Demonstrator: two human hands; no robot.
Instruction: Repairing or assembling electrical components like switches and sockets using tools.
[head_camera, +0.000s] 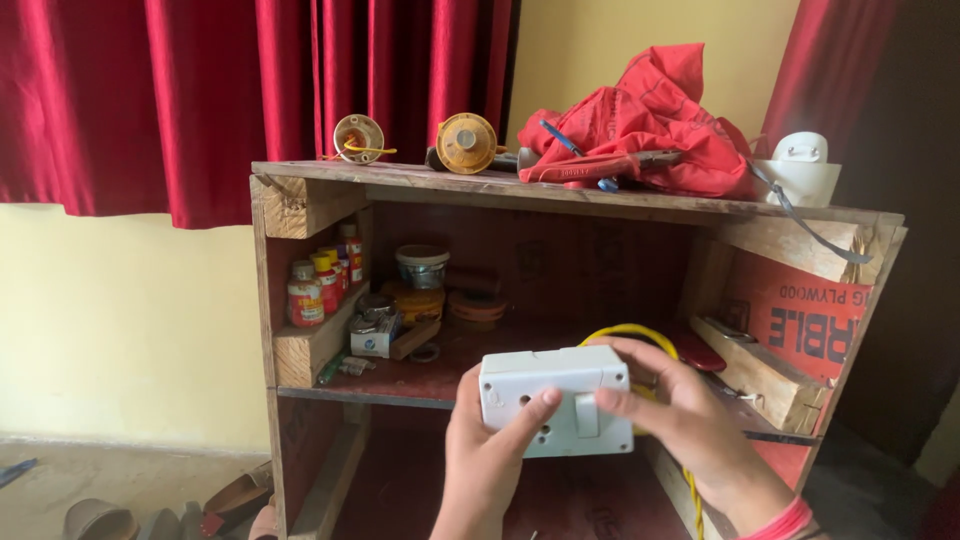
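So both hands are on a white switch box (556, 400) held up in front of a wooden shelf unit (300, 200); left hand (487, 455) is clamped on it from below with the thumb pressed on the front face, right hand (680, 410) wraps around the right end, fingers closed on it with a fingertip at the rocker switch; a yellow cable (640, 335) loops out from behind the box and drops down past the right wrist.

Looks to me like the inspect-and-turn stage, box being checked over in mid-air rather than mounted anywhere; whatever comes next needs a firm two-handed hold and some slack in that cable so it doesn't snag.

Around it: small red-labelled bottles (322, 280) and a glass jar (422, 266) on the middle shelf; up top, two round lamp holders (412, 140), a crumpled red cloth (650, 120) with pliers (600, 165) on it, and a white fitting (797, 168) at the far right.
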